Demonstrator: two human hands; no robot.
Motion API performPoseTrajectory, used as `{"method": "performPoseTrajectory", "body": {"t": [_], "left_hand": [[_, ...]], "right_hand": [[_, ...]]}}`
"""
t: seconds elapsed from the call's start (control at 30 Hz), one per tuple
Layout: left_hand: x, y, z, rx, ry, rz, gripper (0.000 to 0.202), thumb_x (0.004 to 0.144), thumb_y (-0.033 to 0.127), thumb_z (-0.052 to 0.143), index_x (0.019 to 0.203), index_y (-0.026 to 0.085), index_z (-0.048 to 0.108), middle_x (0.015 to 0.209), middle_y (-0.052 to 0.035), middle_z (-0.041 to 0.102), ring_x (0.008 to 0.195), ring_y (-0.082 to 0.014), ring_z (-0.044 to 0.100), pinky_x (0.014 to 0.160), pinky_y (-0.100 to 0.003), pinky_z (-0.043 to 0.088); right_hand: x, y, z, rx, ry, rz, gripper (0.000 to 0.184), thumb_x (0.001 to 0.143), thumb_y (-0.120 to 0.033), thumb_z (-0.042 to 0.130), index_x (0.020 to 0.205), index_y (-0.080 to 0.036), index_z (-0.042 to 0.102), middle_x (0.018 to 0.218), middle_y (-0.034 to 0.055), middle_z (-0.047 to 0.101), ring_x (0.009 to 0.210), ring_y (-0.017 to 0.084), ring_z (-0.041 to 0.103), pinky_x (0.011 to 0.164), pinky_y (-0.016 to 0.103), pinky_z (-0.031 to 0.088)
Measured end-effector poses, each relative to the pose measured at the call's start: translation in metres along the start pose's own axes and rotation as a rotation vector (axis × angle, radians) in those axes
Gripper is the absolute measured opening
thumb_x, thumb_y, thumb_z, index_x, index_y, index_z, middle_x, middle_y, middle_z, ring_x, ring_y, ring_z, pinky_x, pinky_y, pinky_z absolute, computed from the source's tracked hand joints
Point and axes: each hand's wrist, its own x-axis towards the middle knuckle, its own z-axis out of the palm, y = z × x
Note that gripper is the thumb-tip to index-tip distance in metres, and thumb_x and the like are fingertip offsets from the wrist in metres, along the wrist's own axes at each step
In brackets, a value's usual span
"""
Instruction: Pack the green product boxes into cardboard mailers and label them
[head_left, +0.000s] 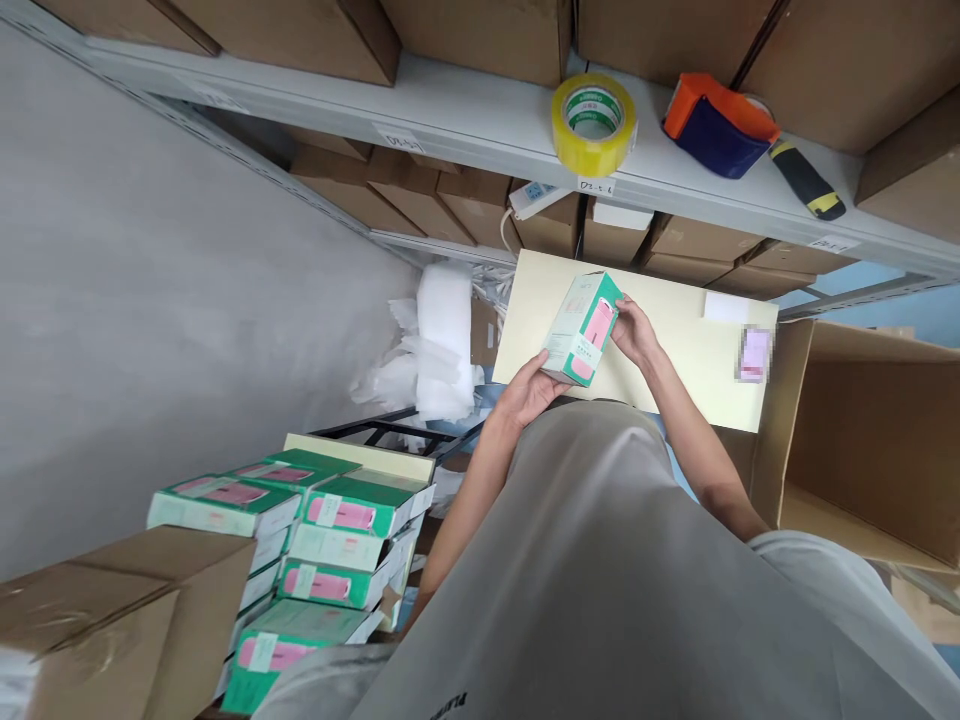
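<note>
A green and white product box (pixel 585 330) with a pink picture on its front is held tilted over the pale table (pixel 690 370). My left hand (pixel 531 388) supports its lower left corner, thumb on the side and fingers beneath. My right hand (pixel 636 328) grips the upper right edge with the fingertips. Both hands are closed on this one box. To the lower left stands a stack of similar green boxes (pixel 341 512), apart from my hands.
On the shelf (pixel 480 110) ahead lie a roll of yellow tape (pixel 559 125), an orange and blue tape dispenser (pixel 716 135) and a black and yellow cutter (pixel 806 178). An open carton (pixel 870 450) stands right. White foam wrap (pixel 442 345) lies left, and another carton (pixel 112 620) is lower left.
</note>
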Motion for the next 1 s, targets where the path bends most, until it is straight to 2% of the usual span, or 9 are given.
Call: {"method": "performPoseTrajectory", "body": {"t": [0.17,0.3,0.4,0.5,0.6,0.7,0.77,0.87,1.0], "left_hand": [[-0.003,-0.001,0.003,0.414,0.046,0.29,0.078,0.068,0.038,0.106,0.139,0.025,0.074,0.144,-0.0116,0.078,0.129,-0.0315,0.077,0.108,-0.043,0.065],[-0.002,-0.002,0.009,0.684,0.121,0.45,0.075,0.071,0.038,0.102,0.14,0.025,0.075,0.153,-0.0122,0.073,0.133,-0.0318,0.074,0.115,-0.046,0.062],[-0.002,-0.004,0.009,0.755,0.151,0.499,0.074,0.071,0.035,0.099,0.141,0.025,0.076,0.154,-0.0127,0.072,0.139,-0.0329,0.07,0.119,-0.047,0.059],[-0.001,-0.003,0.002,0.577,0.131,0.382,0.072,0.07,0.038,0.1,0.136,0.024,0.076,0.147,-0.0128,0.077,0.134,-0.0335,0.073,0.114,-0.046,0.062],[0.001,-0.001,-0.01,0.18,0.101,0.123,0.055,0.081,0.045,0.089,0.129,0.021,0.076,0.129,-0.012,0.084,0.122,-0.0332,0.079,0.099,-0.043,0.067],[0.001,0.0,-0.02,-0.112,0.132,-0.055,0.04,0.092,0.041,0.074,0.125,0.02,0.077,0.118,-0.0108,0.087,0.111,-0.0296,0.082,0.085,-0.037,0.069],[0.002,-0.002,-0.025,-0.195,0.151,-0.106,0.037,0.095,0.037,0.069,0.127,0.019,0.076,0.117,-0.0108,0.087,0.11,-0.0276,0.083,0.084,-0.035,0.069],[0.009,-0.007,-0.03,-0.231,0.18,-0.132,0.038,0.097,0.036,0.068,0.129,0.018,0.075,0.118,-0.0114,0.087,0.11,-0.0272,0.084,0.095,-0.039,0.071],[0.027,-0.013,-0.037,-0.272,0.377,-0.123,0.032,0.099,0.032,0.069,0.129,0.02,0.071,0.104,-0.0079,0.086,0.096,-0.0228,0.083,0.1,-0.041,0.071]], "right_hand": [[0.002,-0.008,0.003,-0.092,-0.092,-0.061,0.05,0.084,-0.074,0.087,0.107,-0.031,0.073,0.105,0.0001,0.08,0.11,0.027,0.077,0.09,0.039,0.066],[0.006,-0.009,0.004,-0.16,-0.119,-0.06,0.06,0.083,-0.084,0.087,0.112,-0.033,0.072,0.107,0.0001,0.082,0.122,0.029,0.077,0.101,0.043,0.067],[0.006,-0.007,0.004,-0.173,-0.139,-0.03,0.064,0.08,-0.085,0.089,0.114,-0.033,0.072,0.108,0.0005,0.082,0.121,0.029,0.077,0.101,0.043,0.067],[0.001,-0.008,0.005,-0.165,-0.16,0.006,0.062,0.08,-0.081,0.091,0.111,-0.032,0.073,0.107,0.0001,0.082,0.115,0.028,0.078,0.093,0.038,0.068],[-0.005,-0.013,0.011,-0.165,-0.147,0.042,0.051,0.087,-0.074,0.09,0.107,-0.03,0.073,0.102,-0.0008,0.08,0.108,0.025,0.078,0.085,0.033,0.067],[-0.007,-0.017,0.019,-0.187,-0.083,0.087,0.04,0.09,-0.061,0.092,0.105,-0.03,0.073,0.097,-0.003,0.076,0.098,0.019,0.075,0.081,0.027,0.065],[-0.006,-0.018,0.024,-0.233,-0.038,0.097,0.039,0.088,-0.056,0.094,0.106,-0.029,0.073,0.094,-0.0043,0.074,0.092,0.016,0.072,0.081,0.026,0.063],[-0.003,-0.014,0.029,-0.337,-0.004,0.032,0.044,0.082,-0.056,0.097,0.107,-0.029,0.074,0.094,-0.0043,0.073,0.09,0.016,0.07,0.085,0.026,0.063],[-0.003,-0.004,0.034,-0.45,-0.026,-0.13,0.053,0.072,-0.057,0.102,0.108,-0.029,0.075,0.112,-0.0013,0.076,0.1,0.019,0.071,0.094,0.03,0.064]]}}
